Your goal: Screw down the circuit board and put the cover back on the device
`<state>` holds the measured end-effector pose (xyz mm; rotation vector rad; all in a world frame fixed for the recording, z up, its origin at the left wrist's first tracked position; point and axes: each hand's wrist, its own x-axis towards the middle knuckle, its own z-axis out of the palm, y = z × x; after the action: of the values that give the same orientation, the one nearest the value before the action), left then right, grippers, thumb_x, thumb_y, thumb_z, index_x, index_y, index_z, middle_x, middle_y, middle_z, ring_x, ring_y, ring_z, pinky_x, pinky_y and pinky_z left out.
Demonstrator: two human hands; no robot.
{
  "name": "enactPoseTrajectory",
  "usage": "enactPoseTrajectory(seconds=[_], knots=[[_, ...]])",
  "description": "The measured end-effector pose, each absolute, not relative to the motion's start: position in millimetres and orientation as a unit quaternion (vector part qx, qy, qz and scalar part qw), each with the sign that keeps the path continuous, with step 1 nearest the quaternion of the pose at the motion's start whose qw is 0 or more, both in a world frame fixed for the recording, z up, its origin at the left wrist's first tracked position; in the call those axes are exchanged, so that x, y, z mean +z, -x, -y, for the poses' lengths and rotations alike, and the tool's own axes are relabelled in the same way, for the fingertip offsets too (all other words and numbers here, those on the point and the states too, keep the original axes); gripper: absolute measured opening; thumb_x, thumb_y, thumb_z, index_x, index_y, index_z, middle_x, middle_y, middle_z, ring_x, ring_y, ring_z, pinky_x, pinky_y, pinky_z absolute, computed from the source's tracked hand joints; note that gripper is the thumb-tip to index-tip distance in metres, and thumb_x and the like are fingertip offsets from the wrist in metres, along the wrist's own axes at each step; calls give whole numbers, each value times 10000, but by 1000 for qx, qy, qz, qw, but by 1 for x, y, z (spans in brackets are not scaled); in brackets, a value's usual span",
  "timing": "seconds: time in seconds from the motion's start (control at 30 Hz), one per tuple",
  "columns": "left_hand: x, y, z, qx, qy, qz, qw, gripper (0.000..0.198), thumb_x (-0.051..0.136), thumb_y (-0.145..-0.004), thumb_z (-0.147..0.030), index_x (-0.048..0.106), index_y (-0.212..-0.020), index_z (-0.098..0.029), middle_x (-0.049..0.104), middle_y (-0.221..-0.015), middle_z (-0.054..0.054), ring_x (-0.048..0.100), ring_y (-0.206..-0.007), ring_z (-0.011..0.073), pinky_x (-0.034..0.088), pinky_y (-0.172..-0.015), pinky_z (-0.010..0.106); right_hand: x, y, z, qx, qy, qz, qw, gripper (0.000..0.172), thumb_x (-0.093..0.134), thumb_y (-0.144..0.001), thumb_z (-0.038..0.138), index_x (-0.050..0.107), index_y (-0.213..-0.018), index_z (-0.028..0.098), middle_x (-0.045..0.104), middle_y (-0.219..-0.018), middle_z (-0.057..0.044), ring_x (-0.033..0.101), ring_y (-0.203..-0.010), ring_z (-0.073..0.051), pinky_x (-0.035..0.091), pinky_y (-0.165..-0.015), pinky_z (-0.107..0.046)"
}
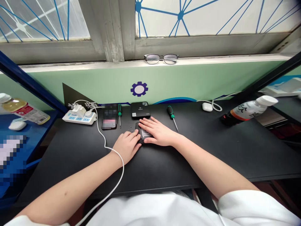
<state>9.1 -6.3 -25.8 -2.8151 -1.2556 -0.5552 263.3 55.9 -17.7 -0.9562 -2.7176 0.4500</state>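
A small black device (pixel 145 133) with a pale label inside lies flat on the black desk between my hands. My left hand (pixel 126 146) grips its left edge, fingertips on the top and thumb at the near corner. Across its right side and top my right hand (pixel 160 131) lies flat with the fingers stretched out, covering part of it. Just beyond sits a black box-like piece (pixel 140 110) with a white sticker. Tiny dark bits, perhaps screws (pixel 131 127), lie by my left fingers. One green-handled screwdriver (pixel 119 114) lies to the left, another screwdriver (pixel 172 116) to the right.
A phone (pixel 109 116) and a white power strip (pixel 79 117) stand at the back left. The strip's white cable (pixel 122 166) crosses over my left forearm. A white earphone case (pixel 207 107) and a dark-bodied bottle (pixel 246 110) are on the right. Glasses (pixel 161 59) rest on the sill.
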Motion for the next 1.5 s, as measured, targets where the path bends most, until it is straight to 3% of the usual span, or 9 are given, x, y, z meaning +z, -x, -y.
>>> enactPoseTrajectory(seconds=[0.27,0.4,0.57,0.7,0.93,1.07,1.17,1.27,1.5], knots=[[-19,-11,2,-174,900,398,-34,283,591,-1026,-296,679,-1257,-157,681,-1424,177,655,-1148,336,566,-934,499,-16,-261,-57,171,344,918,96,852,554,-1003,673,317,-1684,219,330,-1750,-142,258,-1655,-362,219,-1344,-611],[-8,9,-19,-193,876,438,-59,225,512,-1045,-187,685,-1188,-176,747,-1172,125,674,-1091,288,557,-992,456,2,-256,-59,183,343,917,92,831,667,-952,642,464,-1608,175,420,-1705,-183,368,-1605,-390,299,-1307,-602],[-3,29,-42,-115,831,541,-57,129,585,-996,-141,706,-1028,-171,698,-1020,119,697,-1000,294,568,-930,423,33,-214,-68,100,396,907,101,260,635,-1011,290,761,-1207,173,760,-1255,-154,697,-1187,-322,538,-1002,-435],[-6,19,-45,-83,830,546,-70,85,635,-992,-171,717,-970,-169,683,-978,112,699,-989,296,559,-918,410,39,-172,-85,77,427,901,23,211,627,-1001,299,785,-1071,179,763,-1165,-152,706,-1114,-308,531,-861,-359],[-10,6,-49,-95,834,537,-81,165,572,-1024,-186,722,-958,-170,674,-997,118,686,-971,293,555,-892,413,28,-148,-106,95,415,905,-26,106,662,-884,108,765,-908,118,789,-994,-191,741,-937,-323,508,-729,-348],[-12,6,-52,-118,831,534,-100,187,518,-1023,-150,700,-983,-142,680,-1038,148,680,-952,297,556,-899,436,36,-161,-103,106,395,912,19,150,579,-981,155,726,-990,128,766,-1125,-177,698,-1053,-276,503,-848,-329],[-13,4,-56,-150,820,538,-125,206,484,-1033,-145,682,-974,-147,694,-1026,140,688,-957,278,564,-912,417,44,-193,-99,117,410,902,67,243,427,-1069,204,665,-1095,162,743,-1129,-125,669,-980,-209,486,-817,-297],[-11,-6,-63,-188,810,534,-153,219,467,-1043,-157,681,-999,-175,719,-1013,99,698,-987,251,573,-905,377,41,-236,-94,167,447,871,117,181,463,-1042,195,638,-992,205,725,-999,-66,625,-857,-188,454,-737,-288],[-9,-34,-71,-232,825,484,-178,200,523,-1029,-180,696,-931,-201,680,-1014,74,670,-1018,243,554,-955,384,2,-293,-75,175,430,861,209,222,448,-1010,130,660,-1013,196,689,-1006,-84,641,-928,-213,517,-829,-329]])
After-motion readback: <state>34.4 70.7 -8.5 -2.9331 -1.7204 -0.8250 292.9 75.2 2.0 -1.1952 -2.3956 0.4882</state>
